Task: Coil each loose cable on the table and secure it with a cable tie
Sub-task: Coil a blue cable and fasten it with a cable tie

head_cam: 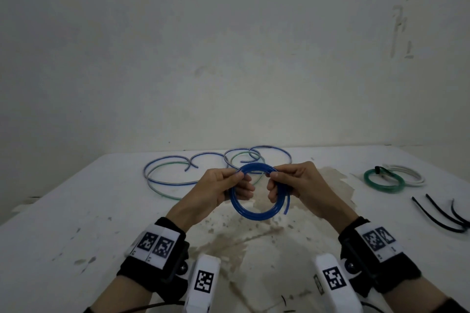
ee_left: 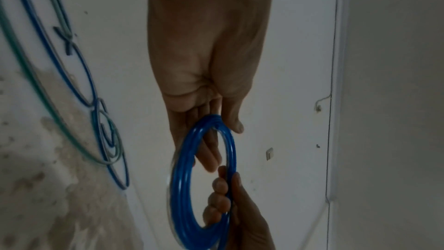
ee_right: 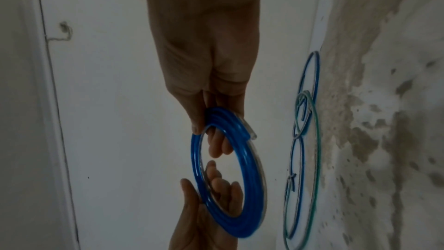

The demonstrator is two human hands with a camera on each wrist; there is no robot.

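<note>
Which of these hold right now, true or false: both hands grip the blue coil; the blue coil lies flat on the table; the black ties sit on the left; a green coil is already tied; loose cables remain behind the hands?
1. Both the left hand and the right hand grip the blue coil. True.
2. The blue coil lies flat on the table. False: it is held up above it.
3. The black ties sit on the left. False: they lie at the right edge.
4. A green coil is already tied. True: a black tie wraps it.
5. Loose cables remain behind the hands. True.
</note>
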